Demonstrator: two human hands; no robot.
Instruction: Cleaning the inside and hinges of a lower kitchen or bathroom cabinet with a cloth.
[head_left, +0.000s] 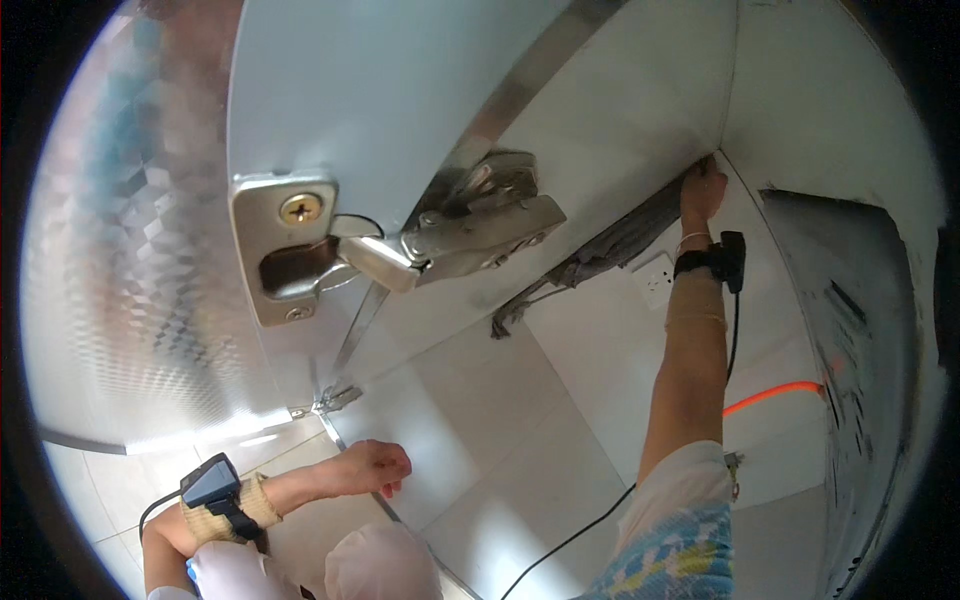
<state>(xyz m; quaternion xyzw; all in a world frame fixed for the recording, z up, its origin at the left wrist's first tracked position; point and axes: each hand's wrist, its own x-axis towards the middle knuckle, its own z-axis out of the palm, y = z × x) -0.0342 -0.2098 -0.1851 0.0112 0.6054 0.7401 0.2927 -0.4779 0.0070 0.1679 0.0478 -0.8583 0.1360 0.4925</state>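
Observation:
Far inside a white-walled cabinet, my right hand (703, 196) reaches into the upper corner, its fingers closed at one end of a dark grey cloth (622, 234). The fingertips are partly hidden there. From the hand the cloth stretches down and to the left along the wall joint, ending in a twisted, frayed tail. My left hand (376, 466) is loosely curled near the cabinet's front edge, with nothing seen in it. Between the hands lies the pale tiled cabinet interior (495, 427). Straps with small devices are worn on both forearms.
An open cabinet door (150, 300) with a shiny cube pattern stands at left. Its metal hinge (300, 232) juts out close to the view, with a lower hinge (339, 400) below. A wall socket (655, 281), an orange hose (776, 394) and a black cable (566, 541) are near my right arm.

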